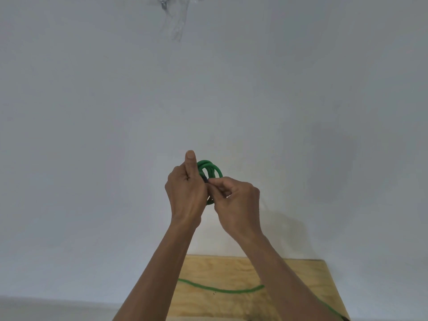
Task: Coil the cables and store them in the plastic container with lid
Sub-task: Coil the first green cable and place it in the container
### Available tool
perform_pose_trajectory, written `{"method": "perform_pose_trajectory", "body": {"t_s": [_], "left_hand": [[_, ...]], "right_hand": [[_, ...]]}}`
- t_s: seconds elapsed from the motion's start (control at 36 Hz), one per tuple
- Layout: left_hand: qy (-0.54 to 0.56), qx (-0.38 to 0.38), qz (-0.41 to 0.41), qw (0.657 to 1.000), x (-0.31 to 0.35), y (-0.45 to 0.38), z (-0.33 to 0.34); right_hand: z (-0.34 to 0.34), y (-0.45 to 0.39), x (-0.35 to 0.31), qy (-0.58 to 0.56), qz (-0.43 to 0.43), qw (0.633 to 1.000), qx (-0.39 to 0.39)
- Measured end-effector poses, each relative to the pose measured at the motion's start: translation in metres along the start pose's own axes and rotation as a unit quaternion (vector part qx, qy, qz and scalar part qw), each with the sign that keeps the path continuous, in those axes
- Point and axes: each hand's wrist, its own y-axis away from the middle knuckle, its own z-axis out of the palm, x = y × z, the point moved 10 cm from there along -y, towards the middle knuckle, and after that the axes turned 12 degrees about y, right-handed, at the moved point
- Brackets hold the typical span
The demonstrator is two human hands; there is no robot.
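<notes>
A green cable coil (pixel 212 169) is held up in front of the white wall, well above the table. My left hand (pixel 186 193) grips the coil's left side, thumb pointing up. My right hand (pixel 236 200) pinches the cable's dark end against the coil. Loops of the coil show above and between both hands; the rest is hidden by my fingers. A second green cable (pixel 222 290) lies stretched across the wooden table. No plastic container or lid is in view.
The plywood table top (pixel 301 276) fills the lower right, its far edge against the white wall (pixel 208 89). A pale fixture (pixel 176 17) hangs on the wall at the top. My forearms cross over the table's left part.
</notes>
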Motion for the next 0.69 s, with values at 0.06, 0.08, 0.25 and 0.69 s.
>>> {"method": "perform_pose_trajectory", "body": {"t_s": [0.06,0.08,0.25,0.69], "left_hand": [[0.022,-0.004,-0.009,1.0,-0.001,0.0,0.0],[0.028,-0.004,-0.009,1.0,0.001,0.001,0.0],[0.065,-0.019,-0.008,0.998,0.005,0.001,0.002],[0.082,-0.047,-0.053,0.994,-0.007,0.005,0.013]], "right_hand": [[-0.007,-0.004,-0.004,0.0,-0.013,1.0,0.015],[-0.01,-0.006,-0.005,0.001,-0.019,1.0,0.025],[-0.022,-0.005,-0.011,0.067,-0.053,0.99,0.113],[0.011,-0.011,0.027,-0.1,0.109,0.985,-0.087]]}}
